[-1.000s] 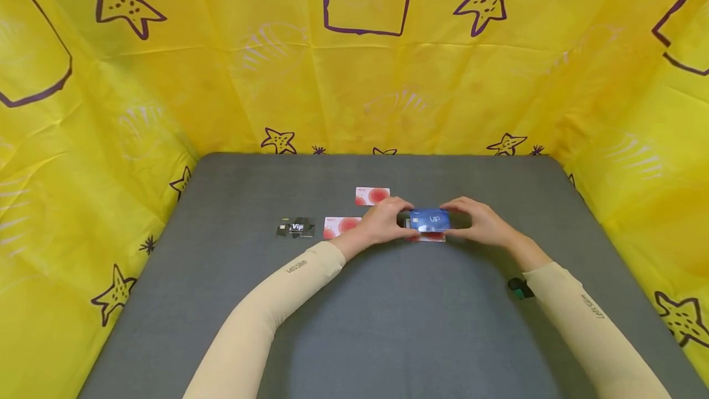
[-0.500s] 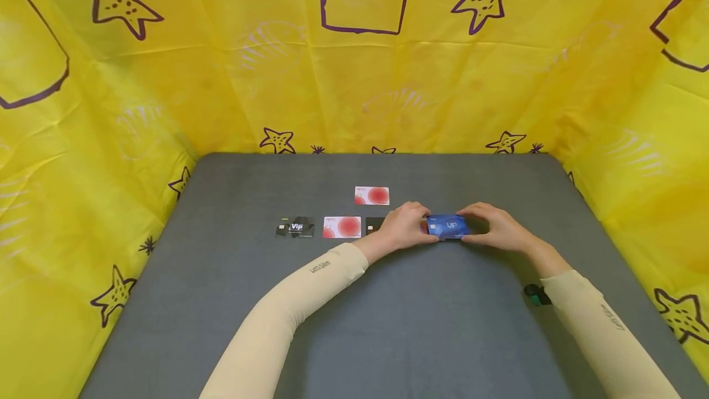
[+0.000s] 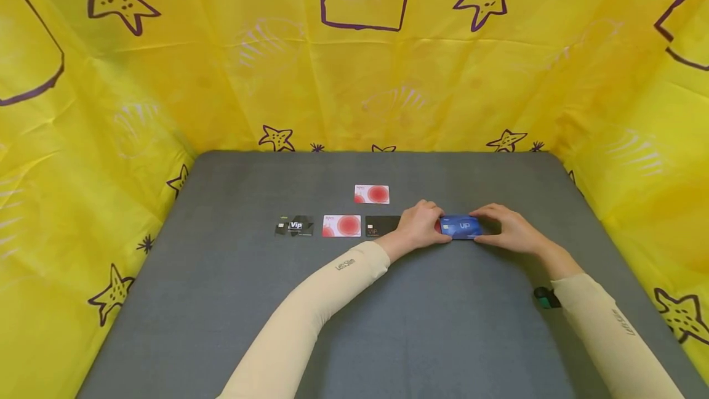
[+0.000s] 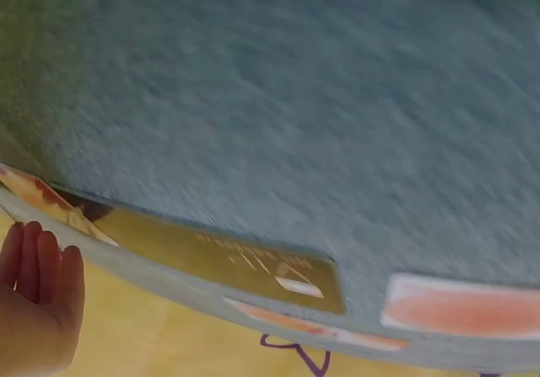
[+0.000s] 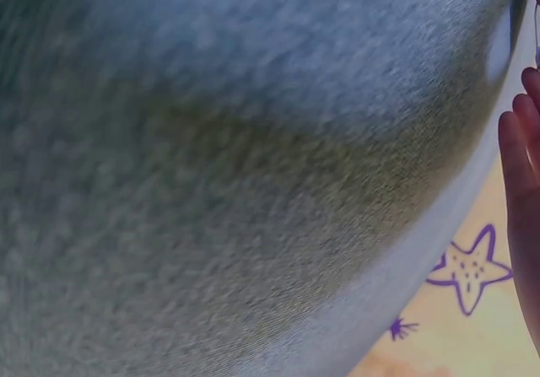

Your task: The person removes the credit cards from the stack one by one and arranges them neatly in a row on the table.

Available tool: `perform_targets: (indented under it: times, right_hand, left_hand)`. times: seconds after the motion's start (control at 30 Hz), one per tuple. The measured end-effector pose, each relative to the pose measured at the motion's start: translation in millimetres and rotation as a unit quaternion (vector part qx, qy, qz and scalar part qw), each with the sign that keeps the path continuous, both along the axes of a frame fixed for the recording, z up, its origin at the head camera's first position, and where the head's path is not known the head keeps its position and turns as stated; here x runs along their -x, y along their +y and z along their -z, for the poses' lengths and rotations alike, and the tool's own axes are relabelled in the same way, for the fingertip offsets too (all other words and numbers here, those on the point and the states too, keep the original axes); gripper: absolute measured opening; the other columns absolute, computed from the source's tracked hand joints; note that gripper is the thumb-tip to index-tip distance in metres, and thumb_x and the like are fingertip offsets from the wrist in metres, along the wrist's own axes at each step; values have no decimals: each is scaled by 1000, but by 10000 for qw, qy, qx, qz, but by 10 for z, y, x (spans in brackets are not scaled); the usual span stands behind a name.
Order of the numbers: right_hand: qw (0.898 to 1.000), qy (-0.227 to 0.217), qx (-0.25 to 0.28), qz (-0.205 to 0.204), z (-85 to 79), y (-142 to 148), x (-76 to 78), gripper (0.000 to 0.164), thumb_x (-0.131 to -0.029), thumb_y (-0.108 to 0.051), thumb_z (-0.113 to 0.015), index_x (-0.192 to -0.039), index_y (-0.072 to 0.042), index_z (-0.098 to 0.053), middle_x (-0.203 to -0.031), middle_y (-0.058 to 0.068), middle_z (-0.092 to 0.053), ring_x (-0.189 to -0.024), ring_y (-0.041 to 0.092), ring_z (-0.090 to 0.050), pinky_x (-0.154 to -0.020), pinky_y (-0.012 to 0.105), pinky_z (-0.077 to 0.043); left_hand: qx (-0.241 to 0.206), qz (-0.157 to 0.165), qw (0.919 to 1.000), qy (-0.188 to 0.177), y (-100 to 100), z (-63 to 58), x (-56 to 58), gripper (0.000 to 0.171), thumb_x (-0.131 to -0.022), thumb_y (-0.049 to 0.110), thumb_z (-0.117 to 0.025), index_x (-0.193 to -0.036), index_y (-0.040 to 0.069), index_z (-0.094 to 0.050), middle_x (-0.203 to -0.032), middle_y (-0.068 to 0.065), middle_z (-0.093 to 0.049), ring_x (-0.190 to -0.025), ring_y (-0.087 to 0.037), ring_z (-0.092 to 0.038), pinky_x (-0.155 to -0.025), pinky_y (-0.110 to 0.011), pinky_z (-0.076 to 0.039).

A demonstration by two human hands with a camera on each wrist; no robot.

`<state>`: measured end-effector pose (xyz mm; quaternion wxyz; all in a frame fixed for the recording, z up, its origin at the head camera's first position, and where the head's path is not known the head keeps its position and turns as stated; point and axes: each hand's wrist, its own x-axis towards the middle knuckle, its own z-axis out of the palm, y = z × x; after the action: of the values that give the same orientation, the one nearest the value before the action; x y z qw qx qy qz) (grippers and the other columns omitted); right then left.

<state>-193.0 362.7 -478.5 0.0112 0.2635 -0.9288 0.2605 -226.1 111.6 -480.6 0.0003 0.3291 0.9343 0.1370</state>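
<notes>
A blue VIP card [image 3: 461, 227] is held between my two hands at the right end of a row of cards. My left hand [image 3: 420, 225] grips its left end, thumb at the near edge and fingers at the far edge. My right hand [image 3: 511, 230] grips the right end the same way. A strip of red shows between the left hand and the blue card. Just left of that hand lies a black VIP card [image 3: 381, 226], partly covered by it. In the left wrist view, the left hand's fingers [image 4: 51, 267] appear beside a red-patterned card [image 4: 51, 200].
Further left in the row lie a white card with a red circle [image 3: 341, 226] and a black-and-grey Vip card [image 3: 295, 226]. Behind them sits another white-and-red card [image 3: 372, 194]. The grey table [image 3: 354, 337] is enclosed by yellow starfish-printed cloth [image 3: 354, 91].
Both hands have moved right with the blue card, from over a red-patterned card to the row's right end. The black VIP card has come into view behind the left hand.
</notes>
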Motion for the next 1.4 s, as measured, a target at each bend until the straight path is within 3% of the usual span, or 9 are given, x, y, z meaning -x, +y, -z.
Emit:
perform_targets:
  times: [0.63, 1.07, 1.4]
  right_hand:
    - [9995, -274, -61, 164, 46, 97, -15, 51, -79, -22, -83, -124, -6, -64, -116, 11, -59, -105, 30, -52, -90, 55, -40]
    - [9954, -911, -39, 277, -5, 124, 6, 52, -81, -25, -81, -126, -7, -62, -118, 13, -55, -107, 31, -49, -92, 56, -38]
    - [9934, -1109, 0, 277, -23, 132, 18, 52, -81, -26, -81, -126, -7, -62, -118, 13, -55, -106, 31, -49, -92, 55, -38]
  left_hand:
    - [-108, -260, 9992, -280, 122, 59, -10, 55, -75, 57, -76, -117, 22, -71, -106, 6, -59, -96, -9, -49, -68, -23, -45]
    - [13, -90, 9997, -226, 115, 63, 2, 55, -78, 59, -73, -119, 22, -69, -110, 7, -60, -97, -9, -51, -75, -22, -44]
    - [78, -44, 9996, -269, 114, 71, 15, 56, -78, 60, -72, -120, 22, -69, -111, 8, -60, -97, -8, -51, -76, -22, -43]
